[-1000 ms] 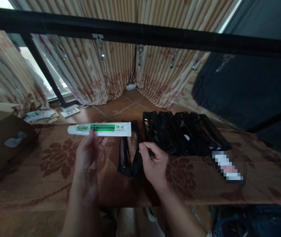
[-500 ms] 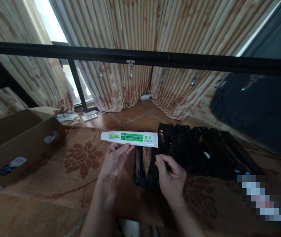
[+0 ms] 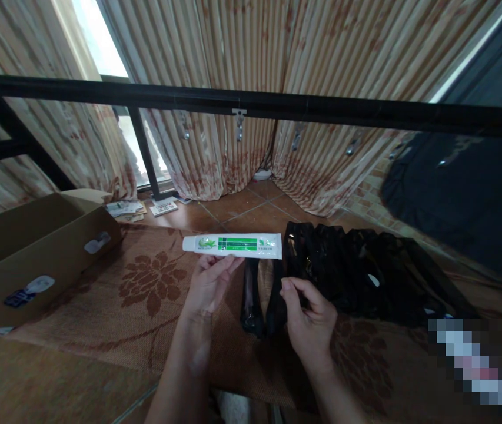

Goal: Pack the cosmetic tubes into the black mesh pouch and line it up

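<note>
Cloth [image 3: 113,321] beneath white tube [image 3: 237,245], curtains [image 3: 244,53] beyond

Person's forearms [image 3: 186,359] extend from near side; left hand [image 3: 209,285] pinches; right hand [image 3: 310,318] curls, thumb [image 3: 293,301] to index finger [image 3: 309,288].

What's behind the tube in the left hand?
Below the tube, a black item and brown cloth show. The tube covers the black item's far part; whatever else lies directly behind can't be seen.
</note>
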`<control>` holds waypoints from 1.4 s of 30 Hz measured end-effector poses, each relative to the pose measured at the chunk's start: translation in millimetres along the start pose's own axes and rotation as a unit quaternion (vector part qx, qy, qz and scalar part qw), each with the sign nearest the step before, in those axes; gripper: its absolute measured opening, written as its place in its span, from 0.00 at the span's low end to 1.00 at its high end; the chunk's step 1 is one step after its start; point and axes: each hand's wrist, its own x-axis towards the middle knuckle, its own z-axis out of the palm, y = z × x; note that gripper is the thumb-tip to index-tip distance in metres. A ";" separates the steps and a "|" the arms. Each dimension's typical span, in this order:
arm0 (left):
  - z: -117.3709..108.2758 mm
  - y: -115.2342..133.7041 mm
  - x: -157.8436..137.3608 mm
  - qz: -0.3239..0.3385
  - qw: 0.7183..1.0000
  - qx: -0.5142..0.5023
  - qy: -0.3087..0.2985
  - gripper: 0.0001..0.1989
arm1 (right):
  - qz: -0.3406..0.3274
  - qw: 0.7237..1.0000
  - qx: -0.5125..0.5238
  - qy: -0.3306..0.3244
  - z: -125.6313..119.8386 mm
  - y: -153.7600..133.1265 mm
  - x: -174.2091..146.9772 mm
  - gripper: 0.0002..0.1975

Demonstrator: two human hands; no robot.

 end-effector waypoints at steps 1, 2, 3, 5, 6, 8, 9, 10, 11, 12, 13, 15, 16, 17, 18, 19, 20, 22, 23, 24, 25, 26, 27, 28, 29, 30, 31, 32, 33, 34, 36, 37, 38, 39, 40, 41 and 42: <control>0.3 0.0 0.0 0.001 1.000 -0.001 0.000 0.09 | 0.001 1.000 0.000 -0.001 -0.1 -0.4 0.0 0.09; 0.6 0.0 0.2 0.003 1.000 -0.001 0.000 0.09 | 0.000 1.000 -0.001 -0.001 -0.3 -0.9 0.1 0.09; 0.7 0.0 0.4 0.006 1.000 0.001 -0.001 0.09 | -0.002 1.000 -0.002 -0.002 -0.5 -1.4 0.2 0.09; 0.6 -0.5 1.3 0.013 1.000 0.004 -0.001 0.10 | -0.004 1.000 -0.004 -0.004 -1.0 -2.3 0.4 0.09; 0.3 -0.9 2.0 0.015 1.000 0.007 0.000 0.11 | -0.005 1.000 -0.004 -0.003 -1.2 -2.5 0.5 0.09; -0.7 -2.1 3.6 0.021 1.000 0.008 0.010 0.12 | -0.006 1.000 -0.005 -0.003 -1.3 -2.2 0.4 0.10; -1.3 -2.7 4.4 0.025 1.000 0.006 0.018 0.13 | -0.006 1.000 -0.005 -0.002 -1.2 -1.8 0.3 0.10; -1.7 -3.2 5.2 0.031 0.999 0.002 0.029 0.14 | -0.007 1.000 -0.004 0.000 -1.0 -1.3 0.2 0.10; -2.0 -3.4 5.8 0.038 0.998 -0.001 0.040 0.14 | -0.007 1.000 -0.003 0.001 -0.7 -0.8 0.1 0.10; -2.1 -3.3 6.3 0.044 0.998 -0.004 0.050 0.14 | -0.008 1.000 -0.002 0.002 -0.4 -0.4 -0.1 0.09; -2.1 -3.0 6.7 0.050 0.997 -0.006 0.058 0.15 | -0.007 1.000 -0.001 0.002 -0.2 -0.1 -0.1 0.09; -1.7 -1.9 7.1 0.060 0.996 -0.007 0.067 0.16 | -0.007 1.000 0.000 0.004 0.3 0.0 -0.1 0.09; -1.6 -1.3 7.2 0.063 0.996 -0.008 0.069 0.17 | -0.007 1.000 0.001 0.004 0.4 -0.1 0.0 0.09; -1.6 -0.9 7.4 0.066 0.995 -0.009 0.071 0.18 | -0.007 1.000 0.001 0.003 0.5 -0.3 0.1 0.09; -1.9 -0.8 7.7 0.070 0.995 -0.010 0.074 0.18 | -0.007 1.000 0.002 0.004 0.5 -0.5 0.2 0.09; -2.5 -0.9 8.0 0.074 0.994 -0.009 0.077 0.19 | -0.007 1.000 0.003 0.003 0.4 -0.6 0.2 0.08; -3.2 -1.2 8.4 0.076 0.994 -0.007 0.080 0.19 | -0.008 1.000 0.003 0.003 0.3 -0.8 0.3 0.08; -5.0 -2.1 9.3 0.081 0.993 -0.005 0.085 0.19 | -0.006 1.000 0.005 0.003 0.0 -1.0 0.2 0.08; -5.9 -2.5 9.7 0.083 0.993 -0.004 0.087 0.20 | -0.005 1.000 0.006 0.002 -0.2 -1.1 0.1 0.08; -6.7 -2.8 10.0 0.082 0.993 -0.005 0.088 0.20 | -0.005 1.000 0.006 0.000 -0.3 -1.2 0.0 0.08; -7.4 -2.9 10.4 0.081 0.993 -0.007 0.090 0.20 | -0.006 1.000 0.006 -0.001 -0.5 -1.3 0.0 0.08; -7.8 -2.8 10.6 0.080 0.992 -0.009 0.092 0.20 | -0.006 1.000 0.005 -0.002 -0.6 -1.4 -0.1 0.08; -8.1 -2.6 10.9 0.079 0.992 -0.013 0.095 0.20 | -0.007 1.000 0.004 -0.002 -0.7 -1.5 -0.1 0.08; -8.2 -2.2 11.1 0.078 0.992 -0.018 0.100 0.21 | -0.009 1.000 0.003 -0.001 -0.8 -1.4 -0.1 0.08; -8.2 -1.8 11.3 0.077 0.991 -0.025 0.105 0.22 | -0.010 1.000 0.003 0.000 -0.7 -1.3 -0.1 0.08; -8.2 -1.5 11.5 0.076 0.990 -0.030 0.111 0.23 | -0.011 1.000 0.003 0.001 -0.7 -1.0 -0.1 0.08; -8.1 -1.1 11.6 0.076 0.989 -0.035 0.118 0.24 | -0.011 1.000 0.004 0.002 -0.5 -0.6 -0.2 0.08; -7.9 -0.9 11.7 0.077 0.989 -0.039 0.123 0.25 | -0.010 1.000 0.005 0.002 -0.3 -0.2 -0.2 0.08; -7.7 -0.7 11.7 0.077 0.988 -0.041 0.128 0.26 | -0.009 1.000 0.005 0.001 -0.1 0.1 -0.3 0.08; -7.5 -0.6 11.7 0.078 0.988 -0.043 0.130 0.26 | -0.009 1.000 0.006 0.001 0.1 0.4 -0.3 0.08; -7.1 -0.6 11.7 0.079 0.987 -0.049 0.131 0.27 | -0.009 1.000 0.008 0.000 0.4 0.6 -0.2 0.08; -6.9 -0.7 11.7 0.079 0.987 -0.053 0.132 0.27 | -0.010 1.000 0.009 0.000 0.4 0.6 -0.1 0.08; -6.7 -0.7 11.8 0.079 0.986 -0.055 0.134 0.27 | -0.011 1.000 0.010 0.001 0.4 0.4 0.0 0.08; -6.5 -0.8 12.0 0.078 0.986 -0.058 0.136 0.27 | -0.012 1.000 0.011 0.001 0.3 0.3 0.1 0.08; -6.4 -0.8 12.2 0.079 0.985 -0.061 0.139 0.27 | -0.012 1.000 0.011 0.002 0.3 0.2 0.2 0.08; -6.4 -0.8 12.4 0.080 0.985 -0.064 0.141 0.27 | -0.012 1.000 0.011 0.002 0.1 0.1 0.3 0.08; -6.3 -0.8 12.6 0.081 0.984 -0.067 0.143 0.27 | -0.011 1.000 0.009 0.000 0.0 0.2 0.3 0.08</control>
